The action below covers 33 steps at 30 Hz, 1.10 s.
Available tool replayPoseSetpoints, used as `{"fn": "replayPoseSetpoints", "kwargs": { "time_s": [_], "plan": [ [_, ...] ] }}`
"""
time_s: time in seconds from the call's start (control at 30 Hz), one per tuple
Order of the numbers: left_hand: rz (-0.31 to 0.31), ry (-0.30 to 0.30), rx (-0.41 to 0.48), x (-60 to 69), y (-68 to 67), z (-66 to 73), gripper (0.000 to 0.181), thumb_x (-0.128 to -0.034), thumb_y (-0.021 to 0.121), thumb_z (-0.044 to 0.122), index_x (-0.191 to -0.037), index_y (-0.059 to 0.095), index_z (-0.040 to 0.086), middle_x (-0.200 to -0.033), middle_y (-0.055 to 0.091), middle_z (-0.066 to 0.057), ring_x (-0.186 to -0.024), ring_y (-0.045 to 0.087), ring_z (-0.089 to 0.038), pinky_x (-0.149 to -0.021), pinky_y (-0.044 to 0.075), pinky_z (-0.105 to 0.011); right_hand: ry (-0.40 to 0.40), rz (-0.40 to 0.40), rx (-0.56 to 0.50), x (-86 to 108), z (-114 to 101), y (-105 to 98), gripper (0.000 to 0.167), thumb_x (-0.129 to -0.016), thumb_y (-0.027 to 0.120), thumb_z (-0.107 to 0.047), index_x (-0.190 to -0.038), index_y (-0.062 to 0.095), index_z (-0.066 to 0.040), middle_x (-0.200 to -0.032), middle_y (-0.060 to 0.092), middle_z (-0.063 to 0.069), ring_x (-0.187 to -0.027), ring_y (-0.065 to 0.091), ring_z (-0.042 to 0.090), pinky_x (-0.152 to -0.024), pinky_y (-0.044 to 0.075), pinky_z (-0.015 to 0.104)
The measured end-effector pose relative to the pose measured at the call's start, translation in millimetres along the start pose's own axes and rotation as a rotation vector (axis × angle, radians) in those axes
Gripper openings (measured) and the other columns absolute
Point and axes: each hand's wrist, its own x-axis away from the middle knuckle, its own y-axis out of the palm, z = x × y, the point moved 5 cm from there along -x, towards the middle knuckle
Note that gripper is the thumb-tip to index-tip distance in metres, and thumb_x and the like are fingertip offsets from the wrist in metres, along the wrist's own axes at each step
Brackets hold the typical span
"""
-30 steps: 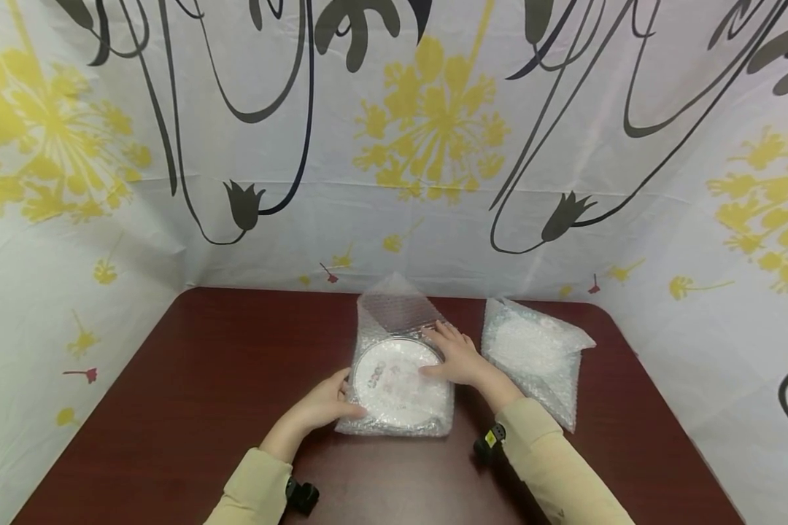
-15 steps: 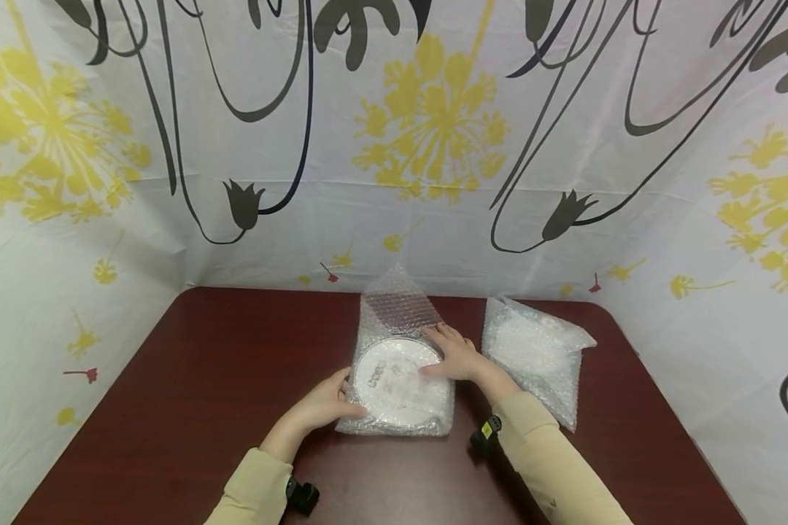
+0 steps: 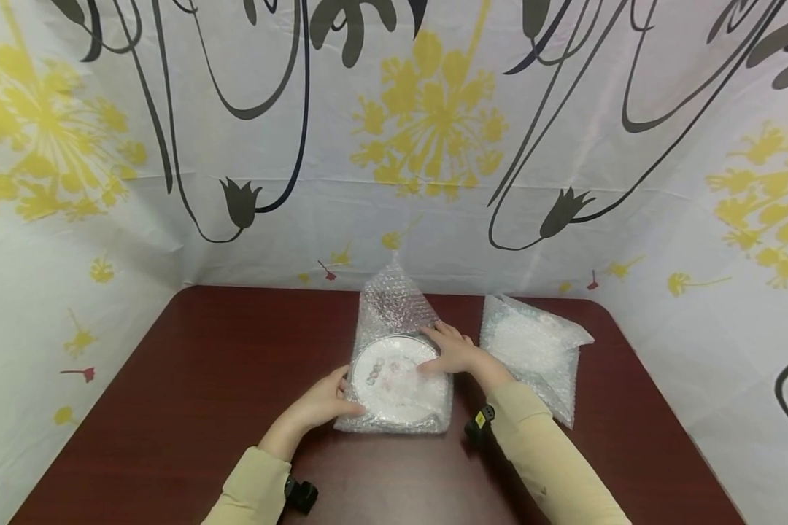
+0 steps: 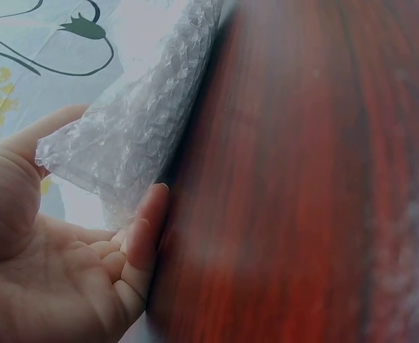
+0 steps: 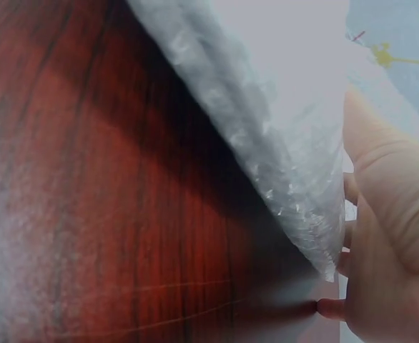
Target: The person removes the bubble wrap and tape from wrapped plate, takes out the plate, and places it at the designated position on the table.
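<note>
A round white plate [image 3: 394,386] with a small printed pattern lies inside a clear bubble-wrap bag [image 3: 397,299] at the middle of the table. My left hand [image 3: 322,399] holds the bag's lower left edge, thumb on top and fingers along the side. In the left wrist view, the bubble wrap [image 4: 141,107] sits between the thumb and the fingers. My right hand [image 3: 456,350] grips the upper right side, its thumb over the plate and its fingers at the far rim. The right wrist view shows its fingers partly hidden behind the bag's corner [image 5: 302,221].
A second bubble-wrapped package [image 3: 532,346] lies to the right, close to the right forearm. Dark red wood forms the table [image 3: 236,350]. A patterned cloth [image 3: 394,146] hangs behind it and at both sides.
The bag's far flap has risen and stands more upright. My right wrist and forearm have shifted slightly left. Both hands keep their places on the bag.
</note>
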Motion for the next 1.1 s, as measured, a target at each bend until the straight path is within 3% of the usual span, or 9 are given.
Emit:
{"fn": "replayPoseSetpoints", "kwargs": {
  "time_s": [0.3, 0.47, 0.7, 1.1],
  "plan": [
    [0.007, -0.024, 0.035, -1.0, 1.3, -2.4, 0.102, -0.0705, 0.082, 0.015, -0.148, 0.02, -0.008, -0.105, 0.049, -0.015, -0.079, 0.05, -0.019, -0.066, 0.045, -0.031, -0.016, 0.031, -0.018, 6.2, -4, -1, 0.095, -0.079, 0.069, -0.058, -0.153, 0.024, -0.019, -0.157, 0.01, 0.018, -0.143, 0.003, 0.037, -0.107, 0.008, 0.065],
    [-0.003, -0.008, 0.043, -1.3, 0.9, -2.4, 0.105, -0.0714, 0.082, 0.015, -0.151, 0.016, 0.001, -0.105, 0.048, -0.016, -0.078, 0.049, -0.02, -0.064, 0.045, -0.032, -0.085, 0.108, -0.035, 19.3, -16, -5, 0.085, -0.085, 0.067, -0.048, -0.152, 0.027, -0.014, -0.156, 0.011, 0.022, -0.142, 0.004, 0.042, -0.106, 0.006, 0.068],
    [-0.03, 0.03, 0.052, -1.0, 0.8, -1.4, 0.096, -0.0738, 0.081, 0.013, -0.151, 0.024, 0.005, -0.101, 0.043, -0.013, -0.072, 0.042, -0.017, -0.062, 0.041, -0.031, -0.18, 0.221, -0.018, 37.3, -33, -7, 0.074, -0.089, 0.062, -0.044, -0.15, 0.033, -0.012, -0.154, 0.017, 0.025, -0.14, 0.009, 0.044, -0.104, 0.009, 0.07],
    [-0.038, 0.031, 0.056, -0.3, 0.3, -2.1, 0.094, -0.0741, 0.08, 0.013, -0.151, 0.026, 0.004, -0.104, 0.043, -0.014, -0.071, 0.04, -0.016, -0.06, 0.041, -0.029, -0.275, 0.307, -0.116, 71.9, -58, -3, 0.078, -0.086, 0.066, -0.047, -0.149, 0.035, -0.013, -0.154, 0.019, 0.02, -0.14, 0.015, 0.04, -0.104, 0.01, 0.068]
  ]
}}
